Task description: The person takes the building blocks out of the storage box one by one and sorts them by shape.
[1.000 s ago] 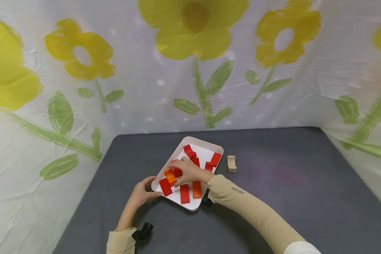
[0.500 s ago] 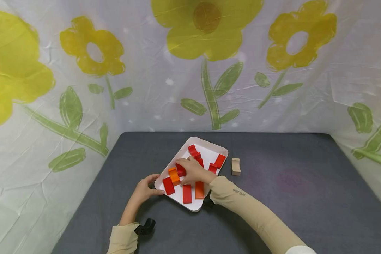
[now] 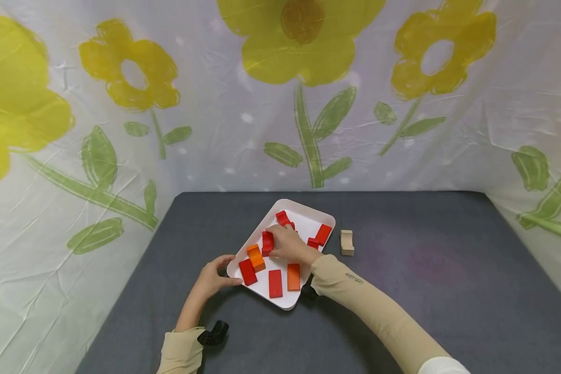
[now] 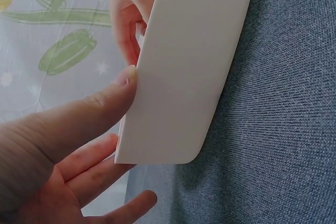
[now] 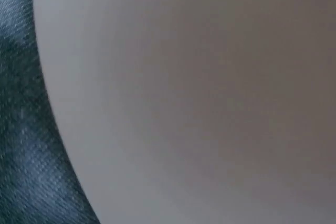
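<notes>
A white tray (image 3: 257, 297) lies at a slant on the dark table, with several red and orange blocks in it. My left hand (image 3: 210, 280) holds its near-left corner; in the left wrist view the thumb (image 4: 100, 106) presses one outer wall while the fingers reach round the other side. Inside the tray, my right hand (image 3: 291, 245) pinches a red block (image 3: 267, 243) between thumb and fingers at its two ends. Left of it sit an orange curved block (image 3: 256, 258) and a red rectangular block (image 3: 248, 272). Some blocks are partly hidden behind the right hand.
A pale wooden block (image 3: 347, 243) with a curved notch stands on the dark table (image 3: 425, 291), right of the tray. Nearer blocks in the tray are red (image 3: 275, 283) and orange (image 3: 293, 277). A flowered curtain (image 3: 205, 104) hangs behind the table.
My right hand has shifted right and slightly away from me; the red block at its fingers has turned more upright. The left hand stays on the tray corner. The head view has shifted slightly.
</notes>
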{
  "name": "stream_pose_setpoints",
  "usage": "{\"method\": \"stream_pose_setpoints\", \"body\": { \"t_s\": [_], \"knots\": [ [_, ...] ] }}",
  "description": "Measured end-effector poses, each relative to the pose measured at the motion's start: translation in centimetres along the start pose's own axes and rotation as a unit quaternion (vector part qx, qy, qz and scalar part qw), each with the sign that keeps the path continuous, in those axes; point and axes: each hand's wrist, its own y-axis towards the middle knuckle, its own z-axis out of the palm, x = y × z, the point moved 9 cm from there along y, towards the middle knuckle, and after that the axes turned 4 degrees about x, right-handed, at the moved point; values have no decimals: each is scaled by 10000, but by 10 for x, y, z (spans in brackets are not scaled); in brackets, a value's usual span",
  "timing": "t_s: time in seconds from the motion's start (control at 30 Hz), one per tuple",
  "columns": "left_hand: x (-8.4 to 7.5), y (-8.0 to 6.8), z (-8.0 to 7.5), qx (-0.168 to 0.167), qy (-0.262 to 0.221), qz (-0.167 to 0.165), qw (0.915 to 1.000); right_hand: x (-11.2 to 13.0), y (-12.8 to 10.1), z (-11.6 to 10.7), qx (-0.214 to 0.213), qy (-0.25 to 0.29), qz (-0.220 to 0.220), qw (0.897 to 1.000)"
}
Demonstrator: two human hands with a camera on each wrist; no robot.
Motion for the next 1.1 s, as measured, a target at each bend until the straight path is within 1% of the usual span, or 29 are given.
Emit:
{"method": "stream_pose_setpoints", "body": {
  "t_s": [0.07, 0.2, 0.43, 0.57, 0.7, 0.87, 0.93, 1.1],
  "knots": [
    [0, 0, 0, -15, 4, -26, 10000, 0, -1, -3, -34, 125, 14, 9999],
    [1, 0, 1, 0, 20, 4, 10000, -1, -2, -5, -87, 192, -23, 9998],
    [0, -3, 0, 20, 14, -2, 10000, -6, -3, -3, -76, 613, 23, 9981],
    [-1, -3, 2, 125, -378, 26, 9992, -7, -6, -7, -48, 817, -90, 9966],
    [0, -3, 5, 216, -824, 51, 9963, -5, -10, -14, -45, 1055, -294, 9940],
    [0, -4, 9, 262, -915, 159, 9953, 0, -16, -28, -144, 1017, -357, 9941],
    [2, -4, 9, 268, -884, 131, 9956, 5, -17, -37, -221, 967, -423, 9942],
    [2, -3, 5, 274, -880, 18, 9957, 15, -20, -66, -516, 1123, -652, 9902]
  ]
}}
